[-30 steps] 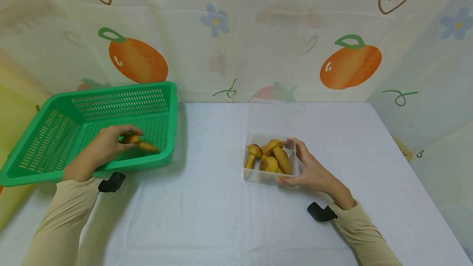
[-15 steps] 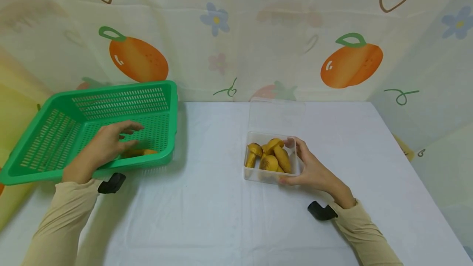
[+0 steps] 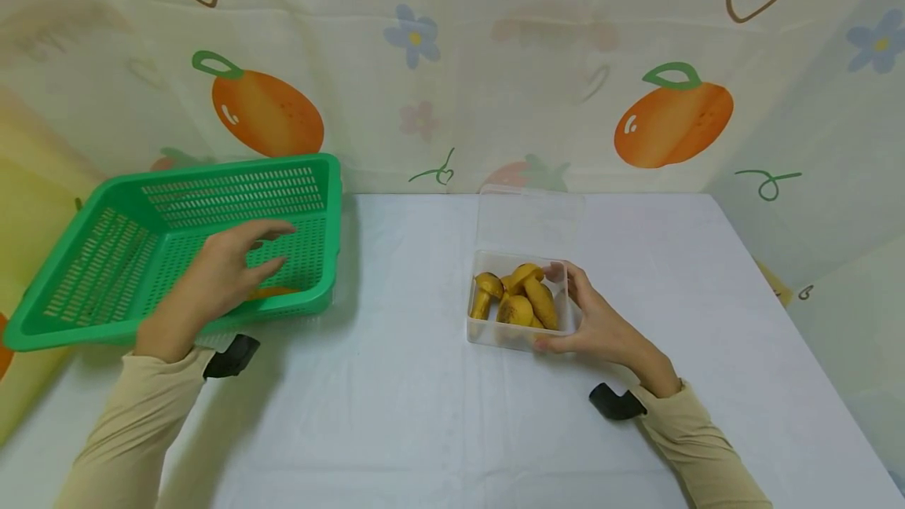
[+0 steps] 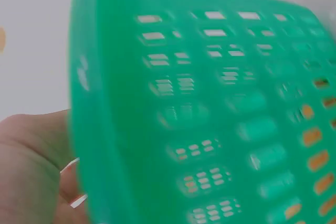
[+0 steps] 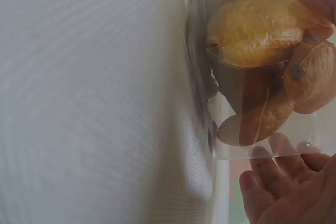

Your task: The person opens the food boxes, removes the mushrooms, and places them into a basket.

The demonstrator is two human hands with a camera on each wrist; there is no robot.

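Observation:
My left hand (image 3: 222, 269) hovers inside the green basket (image 3: 327, 289), thumb and fingers spread apart and holding nothing. Below it lies a yellow-brown mushroom (image 3: 276, 291), partly hidden by the hand and the basket's front rim. In the left wrist view the basket wall (image 4: 131, 103) covers most of the hand. My right hand (image 3: 601, 328) grips the right side of a clear plastic box (image 3: 484, 332), thumb at the front and fingers at the back. Several yellow-brown mushrooms (image 3: 540, 303) lie in the box. The right wrist view shows them through its transparent wall (image 5: 236, 153).
The box's clear lid (image 3: 530, 218) stands open behind it. A white cloth (image 3: 375, 399) covers the table between basket and box. Behind the table hangs a curtain (image 3: 467, 85) printed with fruit. The basket occupies the table's left side.
The left hand has let go of a mushroom, which now lies low in the basket. With fingers parted, it has then shifted slightly up and right. The right hand and box have stayed put.

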